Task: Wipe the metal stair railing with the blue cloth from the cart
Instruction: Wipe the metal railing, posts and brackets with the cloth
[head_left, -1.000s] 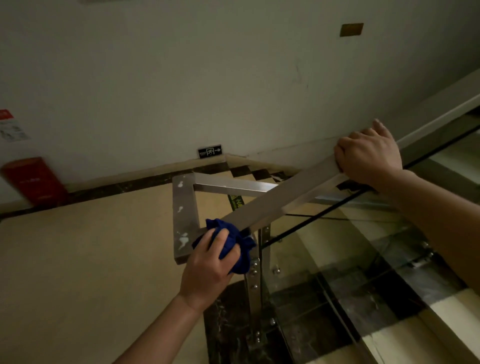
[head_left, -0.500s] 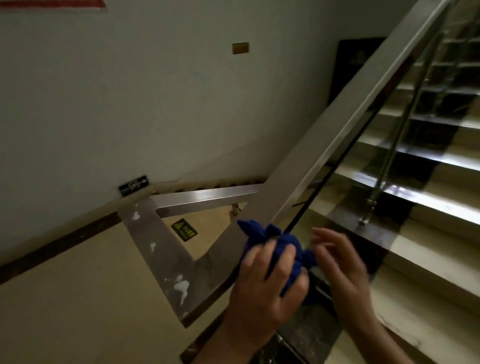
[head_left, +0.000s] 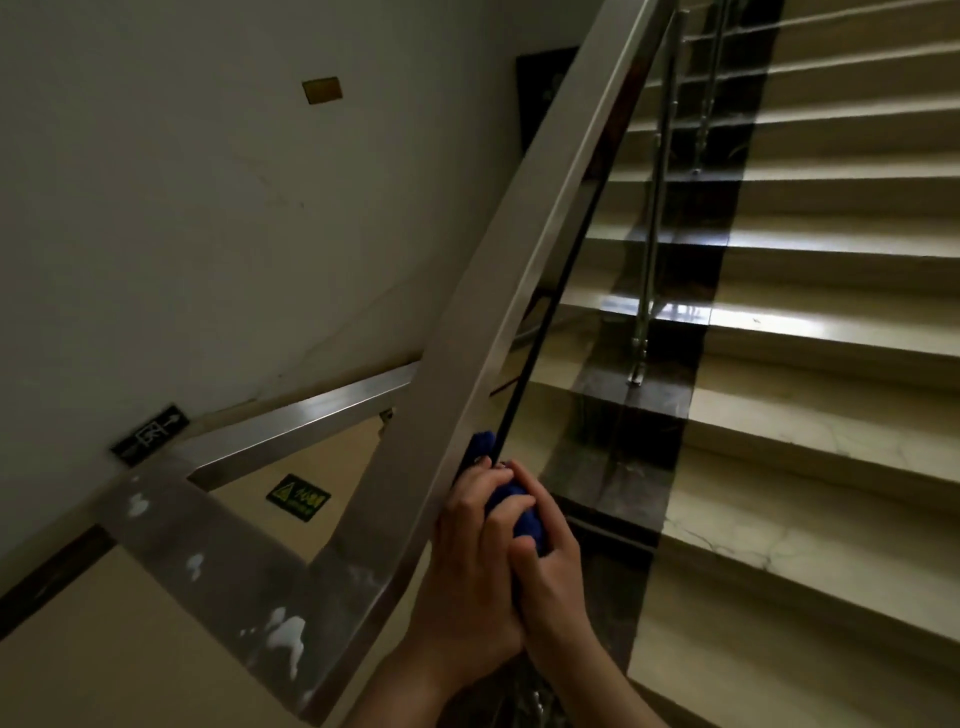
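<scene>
- Paint-like white splashes mark the flat lower bend of the metal stair railing at the left; we judge that this stretch needs wiping as much as the slope above it.
- Railing metal climbs from that bend up and to the right, a broad flat face turned towards us, with a dark strip and a glass panel below its right edge.
- Our left hand is clenched on the blue cloth, pressing it against the railing's right edge low on the slope, so the wad sits bunched where the metal meets the dark strip.
- Cloth also peeks out above our fingers, touching the rail, which suggests we mean to push it upward along the slope.
- Our right hand closes over the same wad from the other side, touching the left hand; we judge that it adds pressure or regathers the cloth.
- Stairs rise at the right, untouched.
</scene>
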